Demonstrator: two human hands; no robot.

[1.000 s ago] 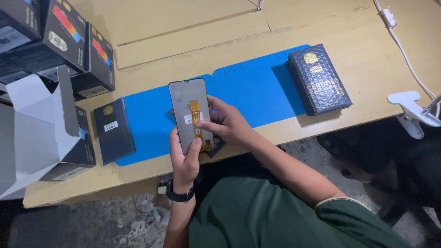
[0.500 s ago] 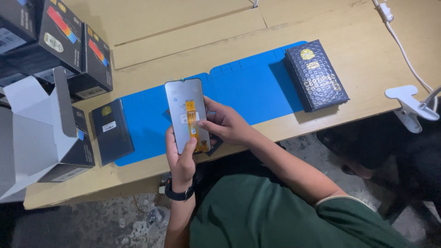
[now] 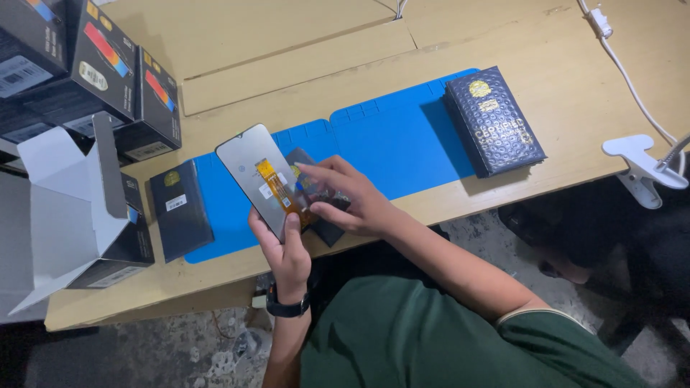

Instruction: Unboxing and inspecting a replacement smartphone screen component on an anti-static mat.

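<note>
Head view | left hand grips screen panel by its edge | right hand fingers half open, touching orange flex cable | best handled gently, panel steady over blue mat

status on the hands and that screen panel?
Left hand grips grey screen panel, back side up, orange flex showing. Right hand fingers on flex. Both above blue mat. Nothing obstructing.

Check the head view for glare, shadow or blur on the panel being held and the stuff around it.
Head view: sharp overall, no motion blur on the left hand or right hand. The grey screen panel shows a soft sheen, no hard glare. The dark blue box casts a short shadow onto the blue mat. Under the table is dim.
</note>
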